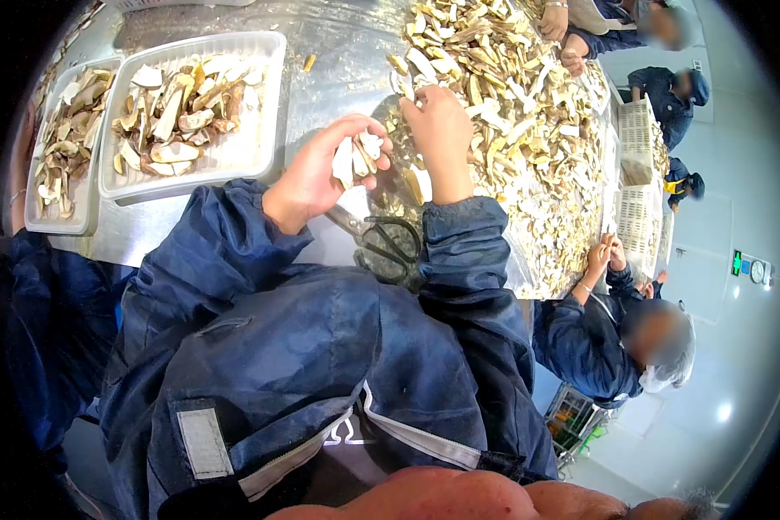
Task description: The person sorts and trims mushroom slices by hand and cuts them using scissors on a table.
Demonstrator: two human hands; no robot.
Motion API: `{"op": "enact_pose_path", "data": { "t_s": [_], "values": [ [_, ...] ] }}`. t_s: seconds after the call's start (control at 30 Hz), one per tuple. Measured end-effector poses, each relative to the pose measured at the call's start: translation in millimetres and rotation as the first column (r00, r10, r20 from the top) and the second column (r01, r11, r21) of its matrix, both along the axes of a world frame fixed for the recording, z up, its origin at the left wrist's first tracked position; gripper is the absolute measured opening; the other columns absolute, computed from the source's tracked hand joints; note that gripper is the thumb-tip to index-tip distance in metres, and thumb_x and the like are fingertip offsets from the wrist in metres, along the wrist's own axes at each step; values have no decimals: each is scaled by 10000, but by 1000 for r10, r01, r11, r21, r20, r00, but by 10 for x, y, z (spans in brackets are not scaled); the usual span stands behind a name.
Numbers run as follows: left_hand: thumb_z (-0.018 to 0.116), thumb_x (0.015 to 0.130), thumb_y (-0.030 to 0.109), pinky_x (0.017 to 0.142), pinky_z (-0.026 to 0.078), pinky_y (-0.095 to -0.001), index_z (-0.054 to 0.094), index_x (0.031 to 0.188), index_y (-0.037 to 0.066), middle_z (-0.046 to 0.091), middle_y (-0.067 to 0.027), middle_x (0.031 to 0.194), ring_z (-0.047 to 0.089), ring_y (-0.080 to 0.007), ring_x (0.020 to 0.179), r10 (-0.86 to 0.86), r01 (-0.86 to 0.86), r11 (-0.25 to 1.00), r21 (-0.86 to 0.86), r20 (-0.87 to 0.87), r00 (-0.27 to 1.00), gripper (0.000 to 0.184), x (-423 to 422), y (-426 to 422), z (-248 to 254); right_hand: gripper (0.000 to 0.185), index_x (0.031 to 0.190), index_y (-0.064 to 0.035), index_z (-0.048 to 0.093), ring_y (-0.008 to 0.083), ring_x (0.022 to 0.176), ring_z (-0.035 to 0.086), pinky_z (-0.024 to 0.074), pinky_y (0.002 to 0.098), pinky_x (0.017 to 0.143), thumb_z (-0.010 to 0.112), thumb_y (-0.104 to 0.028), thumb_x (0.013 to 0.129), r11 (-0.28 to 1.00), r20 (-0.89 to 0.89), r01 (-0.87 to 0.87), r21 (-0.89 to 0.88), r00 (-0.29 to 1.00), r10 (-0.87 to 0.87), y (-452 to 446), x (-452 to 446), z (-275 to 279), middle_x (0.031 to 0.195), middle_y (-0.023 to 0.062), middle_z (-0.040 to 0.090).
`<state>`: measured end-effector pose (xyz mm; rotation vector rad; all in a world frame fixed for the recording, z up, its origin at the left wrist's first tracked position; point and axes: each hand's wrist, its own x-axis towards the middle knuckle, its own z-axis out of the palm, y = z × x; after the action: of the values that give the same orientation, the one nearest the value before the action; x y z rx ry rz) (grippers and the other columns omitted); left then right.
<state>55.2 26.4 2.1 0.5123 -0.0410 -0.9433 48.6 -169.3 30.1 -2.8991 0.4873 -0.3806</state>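
Note:
Several sliced mushroom pieces (356, 159) lie in my left hand (308, 178), whose fingers curl around them. My right hand (442, 130) is at the left edge of a large heap of mushroom slices (529, 130). Its thumb and fingers close on a pale mushroom slice (401, 83); the other fingers are partly hidden. Below my hands, close to my jacket, lies a pair of scissors with black handles (392, 244) on the metal table (338, 74). Another slice (419, 185) rests beside my right wrist.
A white tray (279, 113) with mushroom slices stands to the left, beside a second filled tray (39, 204). White crates (637, 143) stand beyond the heap. Co-workers' hands (572, 54) are at the far side, and another person (594, 334) works on the right.

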Motion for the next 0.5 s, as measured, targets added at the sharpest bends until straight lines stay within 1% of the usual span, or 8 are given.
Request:
{"op": "enact_pose_path", "data": {
  "t_s": [0.03,0.13,0.17,0.23,0.33,0.37,0.47,0.5],
  "values": [
    [560,999,249,604,524,-307,606,1092,81,684,-72,985,682,-184,837,-10,10,1000,11,8,1000,198,5,7,13,219,920,-56,700,345,833,680,529,466,717,706,-260,841,1000,-16,3,-14,1000,-3,22,11,-19,878,150,691],
    [549,1007,259,602,515,-306,603,1096,86,682,-65,987,675,-174,837,-18,16,998,55,37,999,202,17,-8,-8,245,955,-49,711,339,786,683,526,444,701,724,-258,828,987,-19,-37,158,999,41,-10,-36,-31,867,159,699],
    [548,1009,262,600,512,-304,603,1097,87,681,-63,986,673,-171,834,-21,18,997,72,48,999,202,14,-13,-22,252,967,-39,713,307,757,679,522,416,686,732,-250,829,955,-15,-21,296,1000,27,-32,-62,-26,848,145,703],
    [552,1009,261,596,508,-302,601,1097,88,681,-59,982,671,-167,828,8,-10,997,73,25,1000,201,2,-19,-38,268,992,-19,716,243,698,672,513,360,656,749,-232,831,835,-9,11,551,1000,-7,-99,-122,12,810,118,709],
    [558,1010,267,596,509,-304,598,1099,88,683,-57,990,674,-167,835,32,-32,996,81,11,999,204,1,-25,-59,264,1007,27,708,134,666,626,488,271,647,759,-179,850,501,-29,13,865,999,23,-118,-233,217,780,64,705],
    [560,1010,270,598,510,-306,597,1100,88,685,-58,995,676,-168,840,36,-37,996,84,10,999,206,1,-29,-62,217,995,57,693,87,742,615,485,232,687,743,-121,881,444,-42,27,896,999,23,-52,-283,328,846,46,700],
    [528,1028,329,604,520,-314,601,1109,87,691,-62,1019,683,-179,859,18,-20,995,99,18,1000,266,-6,-21,-4,228,1052,58,689,91,800,625,493,233,726,733,-100,893,375,18,-30,926,999,37,0,-395,409,908,53,706],
    [508,1034,355,605,523,-315,604,1117,87,692,-65,1025,684,-184,869,17,-16,998,59,-14,1000,297,-9,-27,-20,240,1073,56,688,92,816,624,492,234,733,733,-99,895,346,10,-47,937,994,108,46,-425,475,928,53,706]
  ]
}}
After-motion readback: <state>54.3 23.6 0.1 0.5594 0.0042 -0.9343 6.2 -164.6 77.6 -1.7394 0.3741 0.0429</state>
